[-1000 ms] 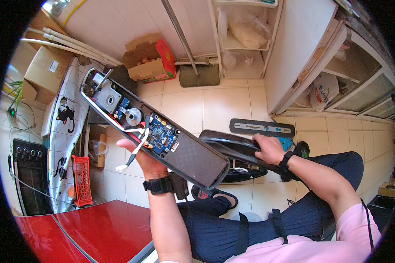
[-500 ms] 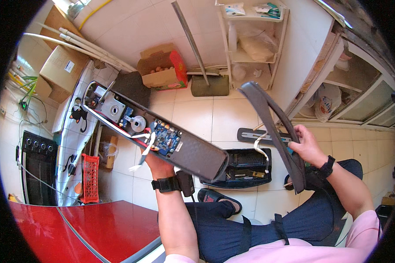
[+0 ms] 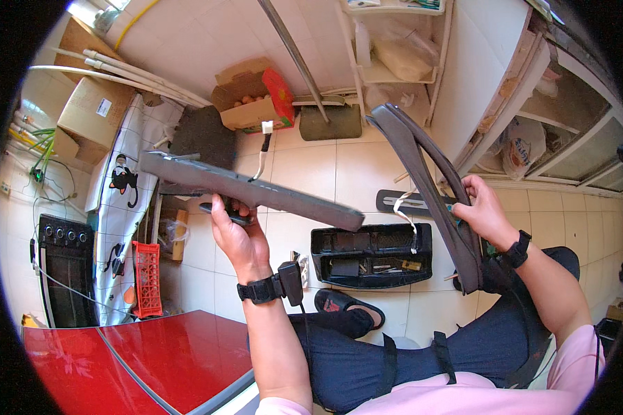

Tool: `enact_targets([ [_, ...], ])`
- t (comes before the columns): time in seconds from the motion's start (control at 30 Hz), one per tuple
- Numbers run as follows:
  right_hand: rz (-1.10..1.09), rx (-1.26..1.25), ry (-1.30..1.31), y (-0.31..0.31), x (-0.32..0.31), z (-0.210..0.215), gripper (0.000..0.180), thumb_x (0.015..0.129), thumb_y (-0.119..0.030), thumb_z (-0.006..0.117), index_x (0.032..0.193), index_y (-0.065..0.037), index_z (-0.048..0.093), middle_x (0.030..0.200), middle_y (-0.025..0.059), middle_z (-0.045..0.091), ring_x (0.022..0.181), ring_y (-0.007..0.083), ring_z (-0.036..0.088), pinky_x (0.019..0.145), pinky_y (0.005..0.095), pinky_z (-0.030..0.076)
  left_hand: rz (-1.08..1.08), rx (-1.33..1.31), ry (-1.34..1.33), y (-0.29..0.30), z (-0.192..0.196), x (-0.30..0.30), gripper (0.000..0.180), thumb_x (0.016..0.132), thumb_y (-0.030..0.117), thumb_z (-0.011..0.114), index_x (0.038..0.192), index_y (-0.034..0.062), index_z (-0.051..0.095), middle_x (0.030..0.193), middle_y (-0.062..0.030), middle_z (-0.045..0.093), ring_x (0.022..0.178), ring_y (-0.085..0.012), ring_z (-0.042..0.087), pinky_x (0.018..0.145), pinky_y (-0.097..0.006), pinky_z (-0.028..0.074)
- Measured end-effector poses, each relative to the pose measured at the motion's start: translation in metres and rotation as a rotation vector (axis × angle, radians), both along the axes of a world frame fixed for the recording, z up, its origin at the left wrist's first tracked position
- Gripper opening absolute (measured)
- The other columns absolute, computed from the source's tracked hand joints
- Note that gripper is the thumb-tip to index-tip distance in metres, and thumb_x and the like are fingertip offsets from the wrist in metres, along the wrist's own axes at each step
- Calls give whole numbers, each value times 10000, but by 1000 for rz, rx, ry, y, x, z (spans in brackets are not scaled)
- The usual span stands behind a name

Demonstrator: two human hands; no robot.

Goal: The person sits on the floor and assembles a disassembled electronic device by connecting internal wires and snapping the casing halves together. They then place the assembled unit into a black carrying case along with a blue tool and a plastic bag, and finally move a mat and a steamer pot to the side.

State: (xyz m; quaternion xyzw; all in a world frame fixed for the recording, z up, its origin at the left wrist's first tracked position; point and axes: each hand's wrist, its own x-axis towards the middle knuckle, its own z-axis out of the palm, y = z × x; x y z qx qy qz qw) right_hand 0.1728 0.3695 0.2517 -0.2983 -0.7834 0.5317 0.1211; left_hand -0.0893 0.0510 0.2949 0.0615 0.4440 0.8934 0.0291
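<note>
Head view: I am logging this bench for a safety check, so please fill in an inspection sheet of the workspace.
Surface: red tabletop at lower left, tiled floor below.
Job's things: long dark panel in left hand; curved dark cover in right hand.
Clutter: black tool tray, cardboard boxes, red crate.
Grippers: both hands closed on their parts.
Cables: white-plugged lead hanging from the panel.
Surroundings: white shelves, small oven.
</note>
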Motion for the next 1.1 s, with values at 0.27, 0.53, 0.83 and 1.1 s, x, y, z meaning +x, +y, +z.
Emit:
enact_targets([
  [0.27, -40, -56, -42, 3, -2, -2, 370, 763, -31, 694, 1098, 29, 547, 957, 67, 635, 880, 135, 601, 806, 284, 497, 279, -338, -293, -4, -30, -6, 195, 957, 273, 657, 878, 116, 571, 642, 34, 506, 522, -98, 484, 500, -273, 445],
  [0.53, -28, -80, -75, 0, -5, 13, 367, 779, -27, 678, 1113, 17, 535, 978, 44, 586, 920, 109, 554, 824, 253, 454, 320, -376, -352, 5, -44, 0, 254, 942, 265, 645, 967, 25, 565, 782, -34, 589, 599, -114, 554, 510, -256, 489],
  [0.83, -23, -23, -97, 1, -3, 10, 366, 780, -35, 688, 1108, 14, 535, 975, 42, 591, 903, 109, 559, 815, 255, 459, 305, -375, -332, 20, -35, 12, 237, 963, 261, 626, 940, 31, 574, 757, -25, 604, 541, -93, 522, 498, -239, 485],
  [1.1, -9, -55, -109, -2, 0, 9, 389, 785, -28, 688, 1138, 19, 530, 985, 45, 600, 914, 103, 565, 825, 253, 466, 263, -370, -284, 23, -27, 17, 265, 968, 297, 625, 995, 35, 594, 847, -54, 639, 610, -121, 566, 564, -278, 492],
])
